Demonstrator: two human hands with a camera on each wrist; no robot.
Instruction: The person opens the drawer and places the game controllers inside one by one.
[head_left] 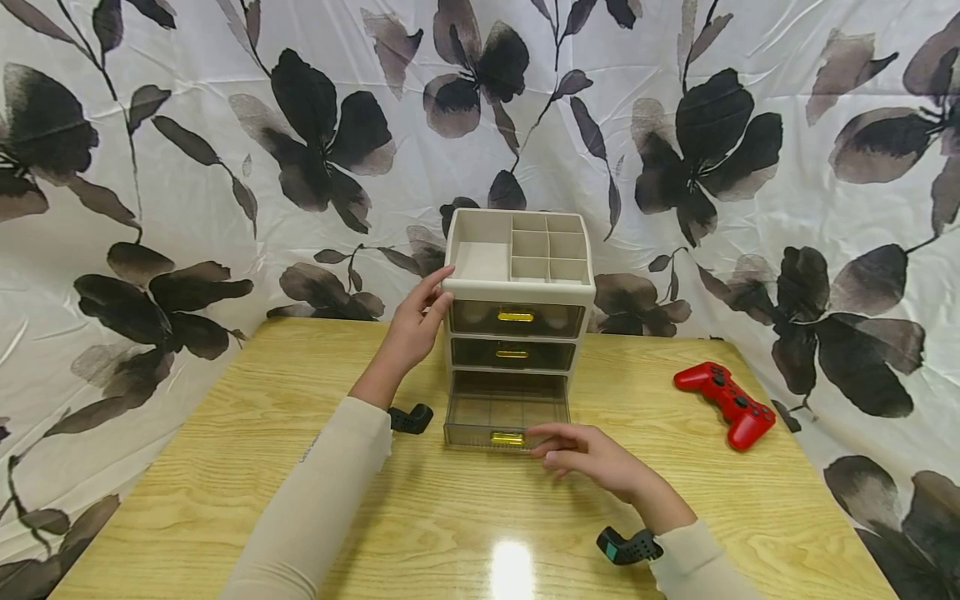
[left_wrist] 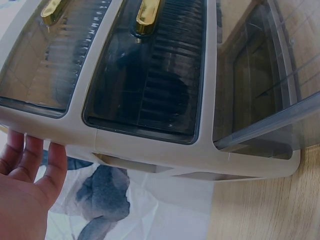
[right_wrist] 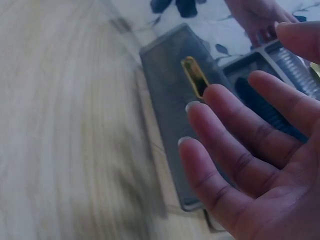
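A cream desktop organizer [head_left: 517, 289] with a divided open top stands at the back of the table. Its clear bottom drawer [head_left: 480, 412] is pulled out; the two smoky drawers above it are closed. Each drawer front carries a gold handle [head_left: 507, 438]. My left hand [head_left: 416, 327] rests its fingertips on the organizer's left side near the upper edge, also seen in the left wrist view. Beside the right end of the bottom drawer's front is my right hand [head_left: 588, 458], its fingers loosely extended and holding nothing. Whether those fingertips touch the drawer I cannot tell.
A red game controller [head_left: 726, 404] lies at the right of the wooden table [head_left: 300, 500]. Behind the table hangs a white cloth [head_left: 525, 150] with dark flowers. Black wrist straps [head_left: 630, 547] show near both wrists.
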